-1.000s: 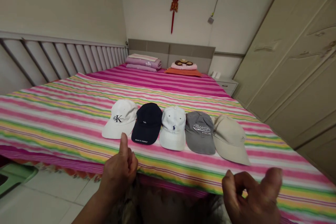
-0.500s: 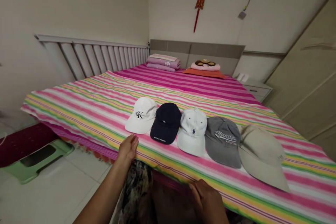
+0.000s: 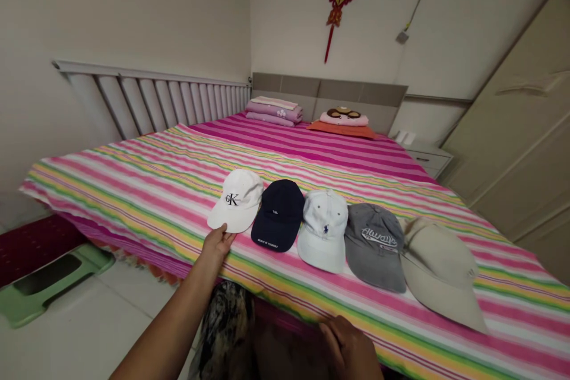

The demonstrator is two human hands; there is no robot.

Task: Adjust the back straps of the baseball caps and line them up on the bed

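Five caps lie in a row on a striped bedspread. At the left end is a white cap (image 3: 238,196) with black letters. My left hand (image 3: 217,242) is at its brim, the thumb over the front edge and the fingers by its underside. Beside it sit a navy cap (image 3: 279,211), a pale cap (image 3: 324,222) with a small dark emblem, a grey cap (image 3: 376,243) with white lettering and a beige cap (image 3: 440,261). My right hand (image 3: 350,347) is curled at the bed's near edge; its fingertips are partly hidden, so what they hold, if anything, is unseen.
The bed (image 3: 146,172) has folded purple bedding (image 3: 274,111) and a pink-and-orange pile (image 3: 342,122) at its head. A slatted rail (image 3: 155,101) runs along the left side. A green stool (image 3: 48,294) stands on the tiled floor. At right is a nightstand (image 3: 427,157).
My left hand has moved slightly up and forward, and its thumb now meets the white cap's brim. My right hand stays near the bed edge. The view has shifted a little.
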